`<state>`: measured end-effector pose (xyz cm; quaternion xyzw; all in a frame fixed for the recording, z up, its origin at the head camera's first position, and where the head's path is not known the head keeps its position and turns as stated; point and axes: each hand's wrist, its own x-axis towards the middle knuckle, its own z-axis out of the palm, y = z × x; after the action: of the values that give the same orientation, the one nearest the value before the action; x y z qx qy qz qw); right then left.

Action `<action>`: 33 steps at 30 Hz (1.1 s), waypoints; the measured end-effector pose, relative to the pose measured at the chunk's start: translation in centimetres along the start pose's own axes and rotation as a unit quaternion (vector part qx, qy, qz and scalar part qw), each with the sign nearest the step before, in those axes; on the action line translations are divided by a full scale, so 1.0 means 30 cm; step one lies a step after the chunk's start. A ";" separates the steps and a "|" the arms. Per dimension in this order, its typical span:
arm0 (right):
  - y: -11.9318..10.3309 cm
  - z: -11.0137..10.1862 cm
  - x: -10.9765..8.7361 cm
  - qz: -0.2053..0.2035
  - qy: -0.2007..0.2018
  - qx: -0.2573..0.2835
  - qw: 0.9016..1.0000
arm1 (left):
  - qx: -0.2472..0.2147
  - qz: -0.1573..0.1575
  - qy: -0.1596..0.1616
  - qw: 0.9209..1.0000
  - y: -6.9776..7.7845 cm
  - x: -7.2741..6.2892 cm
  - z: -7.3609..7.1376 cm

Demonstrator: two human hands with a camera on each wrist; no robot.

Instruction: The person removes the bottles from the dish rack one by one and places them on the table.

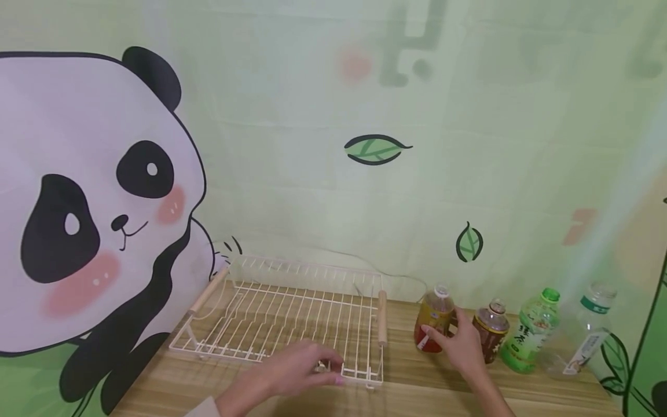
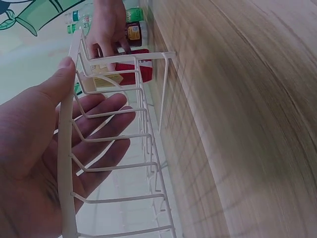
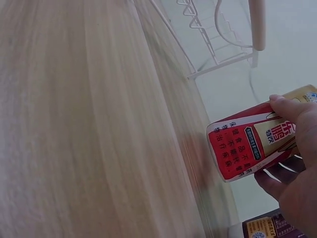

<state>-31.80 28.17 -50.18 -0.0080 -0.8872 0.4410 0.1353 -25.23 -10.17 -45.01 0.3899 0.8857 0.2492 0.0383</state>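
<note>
My left hand (image 1: 292, 369) is at the front side of a white wire rack (image 2: 66, 163). In the left wrist view its thumb lies on the top rail, and the bent fingers reach round behind the thin bars. To the right of the rack, my right hand (image 1: 465, 349) grips a drink bottle (image 3: 247, 146) with a red and yellow label, thumb on the near side and fingers behind. The bottle is nearly upright, its base close over the wooden table.
Right of the held bottle stand a dark-labelled bottle (image 1: 490, 333), a green tea bottle (image 1: 528, 333) and a clear bottle (image 1: 578, 341). The rack has a wooden handle (image 1: 383, 318) at each end. Behind the wooden table (image 1: 411, 394) hangs a panda-print cloth (image 1: 292, 191).
</note>
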 end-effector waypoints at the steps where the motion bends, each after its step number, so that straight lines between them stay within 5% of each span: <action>1: 0.002 0.000 0.000 0.000 0.001 -0.002 1.000 | -0.002 0.000 0.000 1.000 0.001 0.003 0.001; 23: 0.026 0.009 -0.002 -0.002 -0.014 -0.046 0.999 | 0.009 0.016 0.029 0.999 -0.013 0.008 0.021; 33: 0.015 -0.015 -0.045 0.006 -0.069 -0.103 0.992 | -0.004 0.008 0.035 0.999 -0.012 0.009 0.022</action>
<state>-30.44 28.62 -50.59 0.0038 -0.9351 0.3474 0.0694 -25.47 -9.92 -45.74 0.3881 0.8822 0.2666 0.0070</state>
